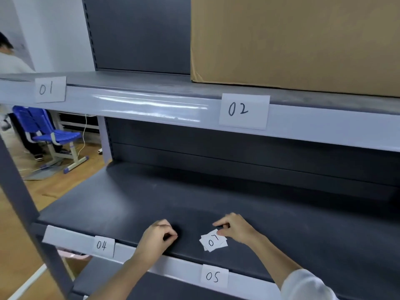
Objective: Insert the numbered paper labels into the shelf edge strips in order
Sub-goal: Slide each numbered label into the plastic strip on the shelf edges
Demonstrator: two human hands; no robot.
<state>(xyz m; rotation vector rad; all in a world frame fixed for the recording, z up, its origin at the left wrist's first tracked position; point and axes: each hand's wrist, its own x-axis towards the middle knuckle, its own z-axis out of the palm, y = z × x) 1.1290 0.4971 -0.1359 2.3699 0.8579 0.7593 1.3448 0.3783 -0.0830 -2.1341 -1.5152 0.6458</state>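
White paper labels 01 (50, 89) and 02 (244, 111) sit in the upper shelf's edge strip (149, 108). Labels 04 (103, 245) and 05 (214, 276) sit in the lower shelf's edge strip (184, 265). A small stack of loose labels, 07 (213, 241) on top, lies on the lower shelf surface. My right hand (236, 228) rests at the stack's right corner, fingertips pinching its edge. My left hand (159, 236) hovers over the shelf to the left of the stack, fingers curled with nothing visible in them.
A large cardboard box (294, 40) stands on the upper shelf at the right. The dark lower shelf (194, 191) reaches back to a grey panel. A blue chair (52, 135) and a person (8, 61) are beyond the shelf's left upright (23, 204).
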